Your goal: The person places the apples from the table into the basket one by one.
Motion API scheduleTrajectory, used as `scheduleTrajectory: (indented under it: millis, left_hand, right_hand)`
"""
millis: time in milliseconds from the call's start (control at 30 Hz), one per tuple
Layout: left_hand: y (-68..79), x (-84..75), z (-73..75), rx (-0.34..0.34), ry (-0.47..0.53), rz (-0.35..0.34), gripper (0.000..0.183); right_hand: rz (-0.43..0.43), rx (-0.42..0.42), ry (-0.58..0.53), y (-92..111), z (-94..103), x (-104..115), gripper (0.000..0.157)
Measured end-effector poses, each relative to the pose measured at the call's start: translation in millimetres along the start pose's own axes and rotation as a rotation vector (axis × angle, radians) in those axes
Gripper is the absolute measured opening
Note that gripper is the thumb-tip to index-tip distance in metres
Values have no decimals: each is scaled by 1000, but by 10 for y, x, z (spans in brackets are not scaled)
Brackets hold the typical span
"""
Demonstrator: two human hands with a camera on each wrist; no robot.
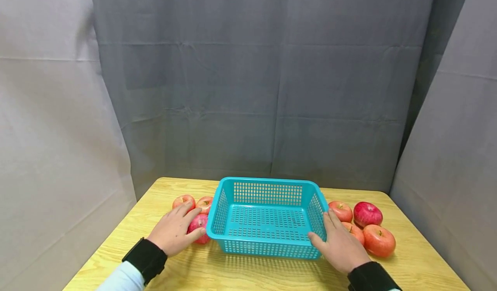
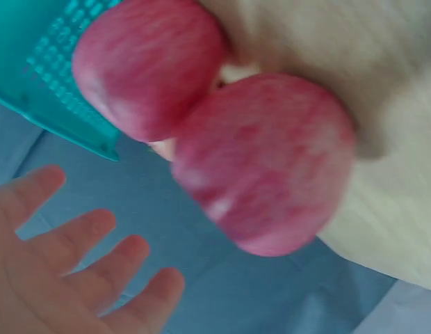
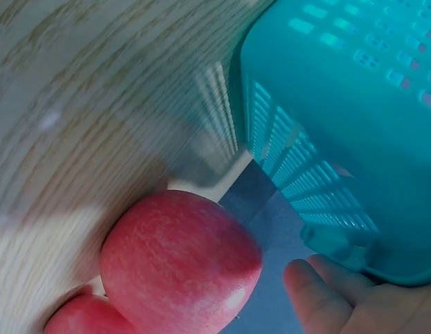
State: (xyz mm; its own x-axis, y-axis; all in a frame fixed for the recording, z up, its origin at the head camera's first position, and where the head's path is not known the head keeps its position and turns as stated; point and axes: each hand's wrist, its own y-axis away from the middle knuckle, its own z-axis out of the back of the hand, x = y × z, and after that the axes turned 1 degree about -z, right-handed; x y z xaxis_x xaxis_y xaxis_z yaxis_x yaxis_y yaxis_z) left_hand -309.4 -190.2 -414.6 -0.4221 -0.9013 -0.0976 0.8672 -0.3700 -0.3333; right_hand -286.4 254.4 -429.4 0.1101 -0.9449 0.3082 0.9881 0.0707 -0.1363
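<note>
A turquoise plastic basket (image 1: 268, 248) with lattice walls and nothing inside stands mid-table. My left hand (image 1: 176, 230) is left of it, fingers spread and straight, over a group of apples. One pink-red apple (image 1: 198, 224) shows between this hand and the basket; the left wrist view has two apples (image 2: 267, 163) beyond the fingertips (image 2: 135, 247). At the basket's right rim is my right hand (image 1: 341, 244), thumb over the inside and straight fingers along the outer side. In the right wrist view its fingers (image 3: 316, 299) lie close by the rim, near an apple (image 3: 177, 261).
Two lighter red apples (image 1: 184, 201) sit at the back left. To the right are several more, among them a dark red apple (image 1: 367, 214) and an orange-red apple (image 1: 379, 240). Grey cloth (image 1: 248, 88) hangs behind the wooden table (image 1: 240, 278), with paler cloth at both sides.
</note>
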Motion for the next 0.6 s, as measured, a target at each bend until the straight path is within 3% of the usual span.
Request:
scheduleTrajectory:
  millis: [300,600]
  left_hand:
    - [92,271,-166,-4,-2,20,62]
    - [148,412,-288,-1,0,23,58]
  right_hand:
    - [27,-27,5,-6,21,17,105]
    - [27,-15,17,14,15,4,105]
